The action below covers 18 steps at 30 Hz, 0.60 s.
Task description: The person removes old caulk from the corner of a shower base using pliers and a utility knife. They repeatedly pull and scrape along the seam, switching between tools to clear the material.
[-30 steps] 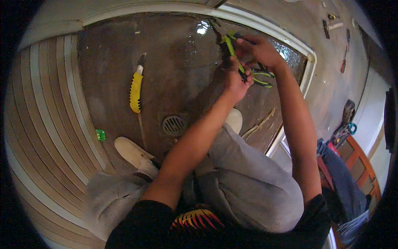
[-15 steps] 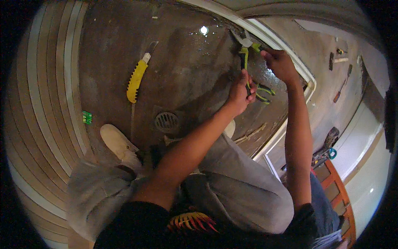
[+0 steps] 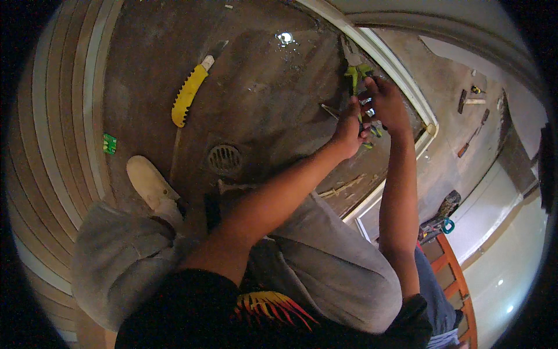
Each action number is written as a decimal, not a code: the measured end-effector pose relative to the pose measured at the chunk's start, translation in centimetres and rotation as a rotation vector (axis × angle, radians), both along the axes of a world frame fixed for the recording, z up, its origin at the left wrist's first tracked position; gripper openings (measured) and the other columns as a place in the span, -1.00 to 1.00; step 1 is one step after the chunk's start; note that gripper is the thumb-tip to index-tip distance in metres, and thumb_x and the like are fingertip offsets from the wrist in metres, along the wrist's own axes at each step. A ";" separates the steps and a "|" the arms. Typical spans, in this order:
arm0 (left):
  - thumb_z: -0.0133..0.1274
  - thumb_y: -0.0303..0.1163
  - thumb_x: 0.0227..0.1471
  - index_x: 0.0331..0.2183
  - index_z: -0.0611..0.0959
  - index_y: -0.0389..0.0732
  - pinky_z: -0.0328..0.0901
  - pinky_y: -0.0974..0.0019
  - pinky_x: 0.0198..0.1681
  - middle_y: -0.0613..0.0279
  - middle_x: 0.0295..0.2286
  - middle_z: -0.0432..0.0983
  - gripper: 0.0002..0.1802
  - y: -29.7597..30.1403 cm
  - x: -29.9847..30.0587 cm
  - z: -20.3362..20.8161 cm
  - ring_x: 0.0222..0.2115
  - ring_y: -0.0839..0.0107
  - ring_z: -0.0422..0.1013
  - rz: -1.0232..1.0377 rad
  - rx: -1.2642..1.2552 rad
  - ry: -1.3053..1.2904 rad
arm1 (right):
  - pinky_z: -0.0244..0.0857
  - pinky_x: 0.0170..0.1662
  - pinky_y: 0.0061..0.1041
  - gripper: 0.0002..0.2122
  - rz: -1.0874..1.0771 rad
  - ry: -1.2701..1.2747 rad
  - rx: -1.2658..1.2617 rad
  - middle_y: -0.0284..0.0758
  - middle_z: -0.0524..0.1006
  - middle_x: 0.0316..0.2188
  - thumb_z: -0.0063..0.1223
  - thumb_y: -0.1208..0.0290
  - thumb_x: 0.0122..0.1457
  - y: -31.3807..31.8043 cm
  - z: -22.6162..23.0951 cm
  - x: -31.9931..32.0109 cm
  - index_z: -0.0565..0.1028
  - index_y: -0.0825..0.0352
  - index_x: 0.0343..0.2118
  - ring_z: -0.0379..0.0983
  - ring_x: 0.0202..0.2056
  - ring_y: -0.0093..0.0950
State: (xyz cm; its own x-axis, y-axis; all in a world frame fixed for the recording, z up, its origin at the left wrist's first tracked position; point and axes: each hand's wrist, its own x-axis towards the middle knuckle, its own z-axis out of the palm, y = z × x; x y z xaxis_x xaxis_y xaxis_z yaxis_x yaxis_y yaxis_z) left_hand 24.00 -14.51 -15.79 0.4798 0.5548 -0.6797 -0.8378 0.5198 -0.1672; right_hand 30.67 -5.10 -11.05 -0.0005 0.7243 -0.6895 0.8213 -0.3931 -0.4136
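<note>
A pair of pliers with green and black handles [image 3: 351, 57] points its jaws away from me, toward the white frame edge. My left hand [image 3: 350, 132] is closed around one handle. My right hand [image 3: 388, 108] is curled at the other handle, close beside the left, its fingertips partly hidden. On the floor beneath my hands lies a second green-and-black handled tool [image 3: 376, 132], mostly covered; a metal tip shows left of my left hand. A yellow hand saw or knife with a toothed grip [image 3: 189, 96] rests on the brown floor farther left, blade pointing away.
A round drain grate [image 3: 224, 160] is set in the wet floor, near my shoe [image 3: 149, 181]. A white raised frame [image 3: 401, 81] borders the right side. Beyond it lie a hammer [image 3: 472, 101] and a long thin tool [image 3: 474, 135]. Slatted panelling [image 3: 64, 116] runs along the left.
The pliers' handles have come closer together, and my right hand has moved in toward my left. The jaws, spread before, now look nearly closed. The whole view has shifted slightly.
</note>
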 end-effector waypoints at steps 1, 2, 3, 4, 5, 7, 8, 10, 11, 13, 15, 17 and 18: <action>-0.27 0.19 0.04 -0.47 0.29 0.01 0.03 0.46 -0.68 0.39 -0.68 0.19 -0.56 0.1 -0.2 -0.2 -0.72 0.55 0.12 -0.011 0.049 -0.001 | 0.31 -0.43 -0.54 -0.64 -0.027 0.028 -0.114 -0.26 0.49 -0.46 -0.16 0.17 0.18 0.5 0.4 0.1 0.40 0.43 -0.19 0.45 -0.51 -0.51; -0.27 0.19 0.04 -0.47 0.29 0.01 0.03 0.45 -0.68 0.39 -0.67 0.19 -0.56 0.2 0.0 0.0 -0.72 0.54 0.12 -0.017 0.017 0.015 | 0.33 -0.39 -0.53 -0.63 -0.053 0.056 -0.230 -0.24 0.50 -0.42 -0.17 0.17 0.18 1.0 0.8 0.0 0.39 0.42 -0.18 0.47 -0.47 -0.49; -0.27 0.20 0.03 -0.46 0.29 0.01 0.04 0.44 -0.68 0.38 -0.67 0.19 -0.56 0.7 0.2 0.9 -0.73 0.53 0.12 -0.025 -0.010 0.034 | 0.33 -0.34 -0.51 -0.62 -0.053 0.119 -0.278 -0.22 0.50 -0.38 -0.19 0.15 0.19 1.7 0.9 0.4 0.38 0.43 -0.16 0.47 -0.42 -0.48; -0.27 0.20 0.03 -0.46 0.29 0.01 0.04 0.44 -0.67 0.38 -0.67 0.20 -0.56 0.8 0.3 1.6 -0.73 0.53 0.12 -0.038 -0.046 0.051 | 0.33 -0.29 -0.49 -0.60 -0.058 0.180 -0.334 -0.20 0.50 -0.34 -0.20 0.14 0.19 2.3 0.7 1.4 0.37 0.44 -0.14 0.46 -0.38 -0.47; -0.29 0.20 0.04 -0.45 0.28 0.03 0.05 0.42 -0.68 0.37 -0.68 0.20 -0.57 1.0 0.2 2.1 -0.74 0.51 0.12 -0.032 0.006 0.002 | 0.32 -0.22 -0.45 -0.57 -0.095 0.297 -0.386 -0.16 0.48 -0.26 -0.23 0.13 0.19 2.9 0.2 2.4 0.32 0.44 -0.09 0.45 -0.30 -0.43; -0.31 0.21 0.04 -0.45 0.27 0.05 0.05 0.42 -0.68 0.37 -0.68 0.19 -0.57 1.9 0.4 3.7 -0.74 0.50 0.12 -0.001 -0.036 -0.061 | 0.33 -0.32 -0.45 -0.56 -0.352 0.597 -0.543 -0.14 0.49 -0.27 -0.26 0.10 0.19 3.0 0.2 2.9 0.32 0.43 -0.08 0.45 -0.38 -0.39; -0.31 0.21 0.04 -0.45 0.26 0.06 0.05 0.42 -0.67 0.37 -0.69 0.19 -0.57 2.4 0.5 4.4 -0.74 0.49 0.13 0.017 -0.055 -0.092 | 0.36 -0.50 -0.49 -0.56 -0.562 0.791 -0.636 -0.16 0.52 -0.35 -0.26 0.08 0.18 2.7 0.8 2.1 0.37 0.41 -0.13 0.47 -0.53 -0.39; -0.34 0.22 0.04 -0.46 0.25 0.06 0.04 0.41 -0.67 0.39 -0.70 0.18 -0.56 2.3 1.1 4.5 -0.75 0.49 0.12 0.018 -0.069 -0.098 | 0.36 -0.34 -0.49 -0.50 -0.423 0.971 -0.844 -0.10 0.44 -0.22 -0.29 0.06 0.18 3.3 0.9 2.2 0.24 0.43 -0.02 0.45 -0.35 -0.38; -0.35 0.23 0.04 -0.46 0.26 0.06 0.04 0.40 -0.67 0.40 -0.70 0.18 -0.56 2.4 1.3 4.3 -0.75 0.49 0.12 0.014 -0.074 -0.089 | 0.36 -0.26 -0.49 -0.46 -0.349 1.057 -0.946 -0.06 0.41 -0.15 -0.31 0.05 0.18 3.5 0.9 2.4 0.17 0.45 0.04 0.43 -0.26 -0.38; -0.37 0.23 0.05 -0.48 0.26 0.05 0.04 0.40 -0.67 0.40 -0.71 0.18 -0.55 2.5 1.8 3.9 -0.76 0.50 0.11 0.013 -0.098 -0.072 | 0.37 -0.40 -0.56 -0.46 -0.444 0.967 -0.888 -0.13 0.45 -0.26 -0.29 0.03 0.16 2.6 0.1 2.7 0.20 0.43 0.02 0.45 -0.37 -0.43; -0.38 0.22 0.05 -0.50 0.27 0.04 0.04 0.39 -0.67 0.41 -0.72 0.18 -0.54 2.1 1.7 3.3 -0.76 0.50 0.11 0.025 -0.159 -0.035 | 0.28 -0.64 -0.69 -0.52 -0.460 0.768 -0.733 -0.31 0.47 -0.49 -0.24 0.04 0.14 1.9 0.7 2.3 0.31 0.38 -0.08 0.41 -0.58 -0.56; -0.37 0.22 0.06 -0.52 0.27 0.04 0.04 0.39 -0.67 0.41 -0.71 0.18 -0.54 1.8 0.6 3.4 -0.76 0.51 0.11 0.003 -0.135 0.002 | 0.18 -0.72 -0.69 -0.58 -0.392 0.491 -0.643 -0.36 0.49 -0.53 -0.17 0.02 0.12 1.7 2.3 0.2 0.42 0.32 -0.19 0.33 -0.68 -0.62; -0.37 0.21 0.06 -0.53 0.28 0.03 0.04 0.39 -0.67 0.41 -0.71 0.18 -0.53 1.6 0.2 3.6 -0.76 0.51 0.10 -0.014 -0.116 0.010 | 0.14 -0.76 -0.69 -0.60 -0.364 0.347 -0.585 -0.39 0.50 -0.55 -0.14 0.02 0.10 1.6 2.8 -0.1 0.47 0.28 -0.25 0.29 -0.73 -0.65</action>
